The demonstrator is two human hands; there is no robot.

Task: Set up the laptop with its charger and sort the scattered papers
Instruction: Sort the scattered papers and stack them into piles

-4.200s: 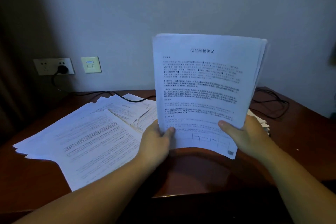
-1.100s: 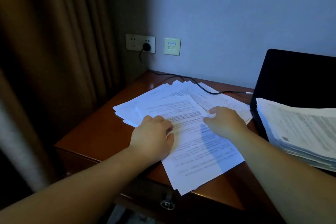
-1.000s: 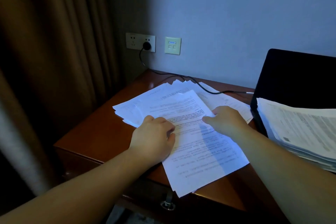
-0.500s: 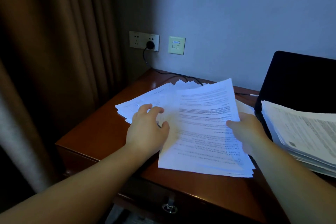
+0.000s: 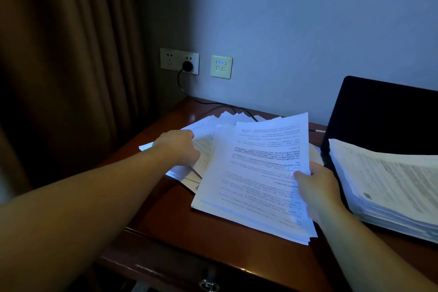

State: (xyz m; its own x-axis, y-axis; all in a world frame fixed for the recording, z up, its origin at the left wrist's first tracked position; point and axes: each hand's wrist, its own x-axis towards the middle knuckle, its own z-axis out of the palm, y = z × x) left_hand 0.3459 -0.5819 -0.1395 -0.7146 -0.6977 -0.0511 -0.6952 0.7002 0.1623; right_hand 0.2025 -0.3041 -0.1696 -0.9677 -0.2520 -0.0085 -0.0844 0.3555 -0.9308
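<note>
White sheaf pinched at its right edge by my right hand, thumb on top, fingers under. Left hand reaches the scattered papers; fingers curled on them, grip unclear. Laptop right of my right fingers.

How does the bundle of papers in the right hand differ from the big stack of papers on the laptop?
The bundle is thin; the stack is much thicker. The right hand holds the bundle tilted above the desk; the stack rests on the open laptop, touched by no hand. Both are white printed sheets.
</note>
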